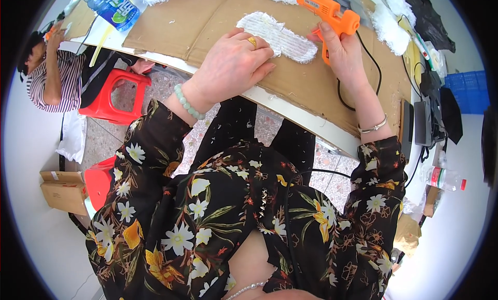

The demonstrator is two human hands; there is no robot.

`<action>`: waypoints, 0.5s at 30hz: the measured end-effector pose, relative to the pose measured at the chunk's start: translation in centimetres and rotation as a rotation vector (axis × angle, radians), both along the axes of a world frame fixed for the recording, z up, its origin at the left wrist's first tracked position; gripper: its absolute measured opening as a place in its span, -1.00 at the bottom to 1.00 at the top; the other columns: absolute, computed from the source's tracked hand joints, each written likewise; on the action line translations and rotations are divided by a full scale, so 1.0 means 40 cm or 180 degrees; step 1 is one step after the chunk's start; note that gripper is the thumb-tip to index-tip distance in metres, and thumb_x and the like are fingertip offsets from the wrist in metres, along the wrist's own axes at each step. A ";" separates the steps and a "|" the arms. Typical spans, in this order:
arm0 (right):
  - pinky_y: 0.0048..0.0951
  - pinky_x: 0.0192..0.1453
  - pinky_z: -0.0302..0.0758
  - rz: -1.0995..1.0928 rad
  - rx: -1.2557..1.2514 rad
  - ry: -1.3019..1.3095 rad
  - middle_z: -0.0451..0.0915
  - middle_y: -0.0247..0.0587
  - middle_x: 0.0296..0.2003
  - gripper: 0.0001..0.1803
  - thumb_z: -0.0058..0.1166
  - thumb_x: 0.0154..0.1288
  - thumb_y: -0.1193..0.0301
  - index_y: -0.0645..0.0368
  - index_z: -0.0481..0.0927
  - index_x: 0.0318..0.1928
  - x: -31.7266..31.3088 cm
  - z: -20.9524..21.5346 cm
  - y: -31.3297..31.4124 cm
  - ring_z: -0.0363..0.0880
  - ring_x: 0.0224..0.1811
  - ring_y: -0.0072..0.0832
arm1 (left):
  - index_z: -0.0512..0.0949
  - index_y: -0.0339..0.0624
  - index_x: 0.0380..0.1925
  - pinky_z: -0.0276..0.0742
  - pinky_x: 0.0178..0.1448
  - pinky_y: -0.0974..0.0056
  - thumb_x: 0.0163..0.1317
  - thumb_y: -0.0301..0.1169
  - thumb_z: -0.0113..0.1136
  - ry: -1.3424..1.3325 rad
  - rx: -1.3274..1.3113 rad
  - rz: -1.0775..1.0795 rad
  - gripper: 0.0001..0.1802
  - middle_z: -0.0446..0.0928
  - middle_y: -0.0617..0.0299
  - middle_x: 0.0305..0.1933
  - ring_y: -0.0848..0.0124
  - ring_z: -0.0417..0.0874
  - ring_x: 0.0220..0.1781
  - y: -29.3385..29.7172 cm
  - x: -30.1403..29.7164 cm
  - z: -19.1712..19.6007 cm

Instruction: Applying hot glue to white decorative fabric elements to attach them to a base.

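A white, ribbed, sole-shaped pad (284,38) with fuzzy edges lies on the brown cardboard (207,22) covering the table. My left hand (234,61) rests at the pad's left end with its fingers bent and closed against it; the fingertips are partly hidden. In my right hand (342,53) is an orange glue gun (334,14), held by its handle above the pad's right end. The gun's nozzle points to the upper left. From it a black cord (377,77) loops over the cardboard.
White fluffy material (386,27) lies along the table's far side and right. A blue-labelled bottle (114,9) stands far left. At left, another person (54,82) sits by a red stool (116,95). Black devices (421,123) and a clear bottle (442,178) are at right.
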State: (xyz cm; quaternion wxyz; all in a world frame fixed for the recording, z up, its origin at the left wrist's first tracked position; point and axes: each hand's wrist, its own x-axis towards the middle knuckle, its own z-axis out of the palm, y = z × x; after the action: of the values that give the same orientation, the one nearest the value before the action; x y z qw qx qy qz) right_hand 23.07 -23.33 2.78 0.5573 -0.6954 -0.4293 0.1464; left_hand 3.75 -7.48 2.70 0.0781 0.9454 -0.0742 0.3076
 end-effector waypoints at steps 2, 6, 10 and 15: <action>-0.59 -0.19 0.42 -0.0098 -0.0359 -0.0220 0.58 -0.29 -0.19 -0.55 -0.06 0.47 0.10 0.28 0.47 0.02 -0.007 -0.005 -0.015 0.64 -0.11 -0.51 | 0.60 -0.15 -0.38 0.45 0.09 0.16 0.12 -0.31 0.26 -0.0037 -0.0030 -0.0030 -0.84 0.60 0.29 -0.31 0.31 0.63 -0.22 0.001 0.001 -0.003; -0.59 -0.22 0.41 0.0066 -0.0212 -0.0291 0.58 -0.30 -0.19 -0.54 -0.06 0.47 0.10 0.28 0.46 0.04 -0.027 -0.003 -0.025 0.64 -0.10 -0.51 | 0.60 -0.15 -0.38 0.44 0.11 0.14 0.12 -0.29 0.26 -0.0028 -0.0025 -0.0013 -0.82 0.60 0.29 -0.31 0.30 0.63 -0.22 0.005 0.002 -0.010; -0.62 -0.28 0.37 0.0089 -0.0121 -0.0441 0.57 -0.30 -0.20 -0.56 -0.07 0.48 0.10 0.26 0.46 0.04 -0.040 0.000 -0.025 0.64 -0.10 -0.51 | 0.63 -0.16 -0.28 0.46 0.20 0.09 0.13 -0.32 0.29 0.0212 -0.0048 0.0048 -0.80 0.63 0.29 -0.20 0.30 0.64 -0.12 0.005 -0.006 -0.006; -0.62 -0.32 0.36 -0.0046 0.0029 -0.0264 0.57 -0.29 -0.19 -0.60 -0.08 0.49 0.15 0.26 0.47 0.03 -0.036 0.022 0.006 0.65 -0.12 -0.50 | 0.62 -0.15 -0.28 0.46 0.20 0.08 0.14 -0.31 0.28 0.0103 -0.0006 0.0042 -0.80 0.63 0.28 -0.18 0.30 0.64 -0.11 0.006 -0.009 -0.010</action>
State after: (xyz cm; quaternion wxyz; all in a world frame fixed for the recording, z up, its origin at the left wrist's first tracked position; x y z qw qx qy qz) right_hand 21.64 -23.07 3.67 0.5433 -0.7014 -0.4477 0.1115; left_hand 3.39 -7.23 2.30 0.0782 0.9506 -0.0665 0.2928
